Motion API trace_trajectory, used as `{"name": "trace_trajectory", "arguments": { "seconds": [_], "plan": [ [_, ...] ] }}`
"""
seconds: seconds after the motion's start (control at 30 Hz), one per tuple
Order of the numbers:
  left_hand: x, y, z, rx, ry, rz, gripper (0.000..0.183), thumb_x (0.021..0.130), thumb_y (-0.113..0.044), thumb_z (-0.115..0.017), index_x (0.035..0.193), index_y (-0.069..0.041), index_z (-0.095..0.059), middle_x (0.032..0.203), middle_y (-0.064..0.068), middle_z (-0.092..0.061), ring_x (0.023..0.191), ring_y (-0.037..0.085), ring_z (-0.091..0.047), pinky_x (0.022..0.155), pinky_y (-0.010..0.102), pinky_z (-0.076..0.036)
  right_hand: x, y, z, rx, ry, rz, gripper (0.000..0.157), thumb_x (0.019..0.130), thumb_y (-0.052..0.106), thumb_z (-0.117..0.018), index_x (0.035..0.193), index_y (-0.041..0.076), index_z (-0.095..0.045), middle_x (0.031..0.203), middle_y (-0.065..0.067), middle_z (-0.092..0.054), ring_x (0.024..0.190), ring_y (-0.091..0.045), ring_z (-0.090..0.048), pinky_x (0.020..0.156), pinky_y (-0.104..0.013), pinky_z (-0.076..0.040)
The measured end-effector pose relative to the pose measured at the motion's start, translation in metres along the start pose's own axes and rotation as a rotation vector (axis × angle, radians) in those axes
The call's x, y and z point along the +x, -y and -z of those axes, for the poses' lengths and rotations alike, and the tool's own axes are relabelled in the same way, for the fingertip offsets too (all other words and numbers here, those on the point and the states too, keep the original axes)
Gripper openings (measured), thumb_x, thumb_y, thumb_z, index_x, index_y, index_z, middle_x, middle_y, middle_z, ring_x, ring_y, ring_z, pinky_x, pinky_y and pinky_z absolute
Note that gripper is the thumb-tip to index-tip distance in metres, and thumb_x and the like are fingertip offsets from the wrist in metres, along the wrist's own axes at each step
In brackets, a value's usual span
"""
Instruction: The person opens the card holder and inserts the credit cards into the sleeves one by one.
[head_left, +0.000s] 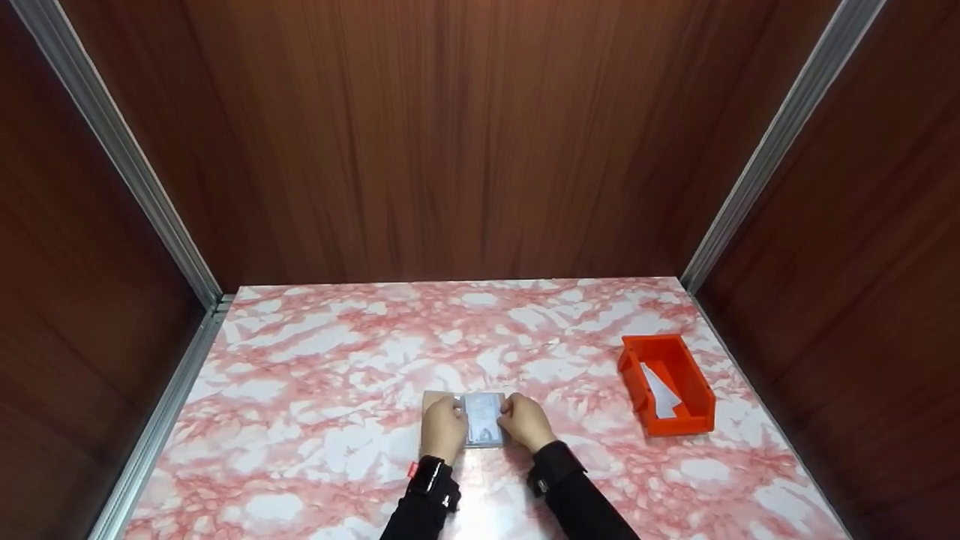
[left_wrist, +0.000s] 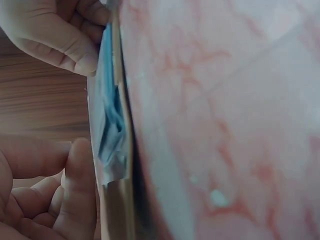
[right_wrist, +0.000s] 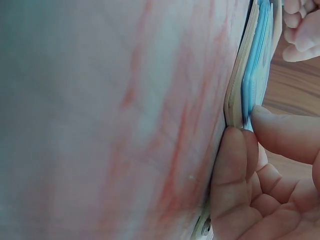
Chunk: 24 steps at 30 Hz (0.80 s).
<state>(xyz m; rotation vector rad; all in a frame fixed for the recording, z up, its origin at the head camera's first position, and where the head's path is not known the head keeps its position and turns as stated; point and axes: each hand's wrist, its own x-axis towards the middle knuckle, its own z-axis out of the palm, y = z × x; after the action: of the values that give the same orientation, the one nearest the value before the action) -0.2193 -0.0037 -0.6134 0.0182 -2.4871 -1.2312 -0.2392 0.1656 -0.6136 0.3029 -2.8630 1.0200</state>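
A flat stack of bluish printed paper, like banknotes (head_left: 484,420), lies over an opened tan wallet (head_left: 438,396) on the table in the head view. Seen edge-on from the left wrist, the banknotes (left_wrist: 111,115) are folded and bunched at one end. My left hand (head_left: 444,429) is at their left edge, thumb and forefinger tips pressed together there. At the opposite edge, my right hand (head_left: 526,421) pinches them. In the right wrist view its thumb (right_wrist: 285,131) lies on the banknotes (right_wrist: 257,75), with fingers against the wallet's edge (right_wrist: 234,102).
An orange open bin (head_left: 679,427) stands to the right on the pink-and-white marbled table (head_left: 315,405), with a white pointed piece (head_left: 660,391) inside. Brown wood-grain panels (head_left: 450,142) enclose the back and both sides, joined by metal rails (head_left: 127,165).
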Motion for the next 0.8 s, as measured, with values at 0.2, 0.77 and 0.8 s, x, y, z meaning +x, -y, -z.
{"name": "trace_trajectory", "arguments": {
  "seconds": [0.2, 0.77, 0.8],
  "plan": [
    [0.005, -0.001, 0.012, 0.015, -0.065, -0.006, 0.014, 0.073, 0.006, -0.068, 0.087, 0.005, -0.07, 0.078, 0.012, -0.066, 0.078, 0.034, -0.065, 0.074, 0.046, -0.052, 0.0, 0.001, 0.0, 0.018, 0.011, -0.014, 0.014, 0.073, -0.002, -0.069, 0.084, 0.002, -0.06, 0.068, 0.0, -0.054, 0.063, -0.017, -0.05, 0.062, -0.033, -0.045],
    [0.011, 0.019, 0.035, 0.071, -0.16, 0.002, 0.024, 0.071, 0.006, -0.076, 0.093, 0.007, -0.068, 0.081, 0.015, -0.063, 0.078, 0.035, -0.061, 0.074, 0.047, -0.049, 0.001, -0.001, -0.001, -0.003, 0.007, -0.025, 0.015, 0.075, 0.0, -0.073, 0.084, 0.001, -0.061, 0.07, -0.003, -0.056, 0.064, -0.02, -0.053, 0.064, -0.035, -0.047],
    [0.011, 0.02, 0.035, 0.08, -0.161, 0.0, 0.025, 0.07, 0.006, -0.077, 0.093, 0.008, -0.068, 0.082, 0.016, -0.063, 0.08, 0.036, -0.061, 0.076, 0.048, -0.049, 0.001, -0.001, -0.001, -0.002, 0.008, -0.025, 0.015, 0.075, 0.0, -0.073, 0.084, 0.001, -0.061, 0.07, -0.003, -0.056, 0.065, -0.02, -0.053, 0.064, -0.036, -0.047]
  ]
}}
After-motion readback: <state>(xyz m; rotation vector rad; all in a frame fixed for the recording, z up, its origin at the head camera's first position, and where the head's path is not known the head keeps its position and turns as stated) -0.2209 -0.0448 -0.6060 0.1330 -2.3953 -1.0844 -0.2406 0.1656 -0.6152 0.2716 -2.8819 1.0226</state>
